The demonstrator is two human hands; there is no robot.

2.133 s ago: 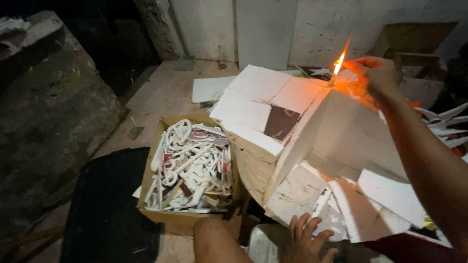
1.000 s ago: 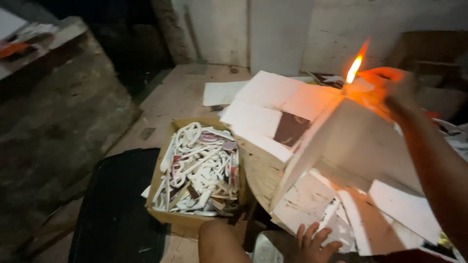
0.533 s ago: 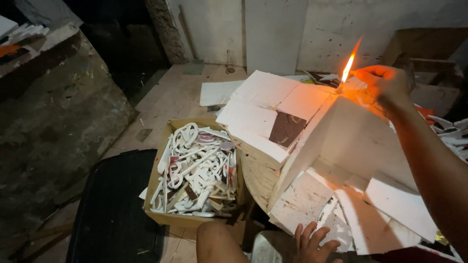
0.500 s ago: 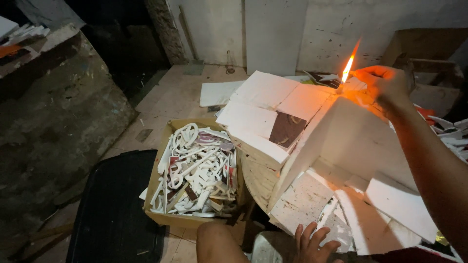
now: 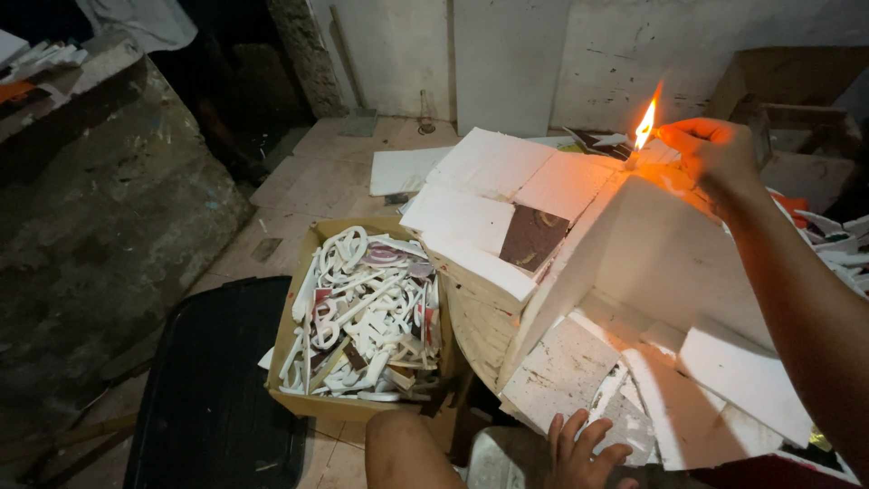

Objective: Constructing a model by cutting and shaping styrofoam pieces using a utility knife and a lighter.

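A lit flame (image 5: 645,122) is held at the top edge of a tilted white foam board (image 5: 670,263). Against the views of a second and two seconds back, the flame is seen shorter and steadier, and the right hand (image 5: 715,156) sits at much the same spot on the board's upper corner; the heating is judged to be continuing at one point rather than travelling along the edge. The right hand's fingers are pinched around a small flame source, whose kind cannot be told. The left hand (image 5: 579,448) is spread flat, fingers apart, pressed on the lower foam sheets near the bottom of the view.

Materials: the board is matte, rigid-looking, with clean cut edges; one brown square patch (image 5: 534,237) is noted on the stacked white panels (image 5: 489,195). A cardboard box (image 5: 303,299), set to the left, is filled with curved white cut-out offcuts (image 5: 362,317), some red-backed. A black plastic bin (image 5: 217,389) is beside it
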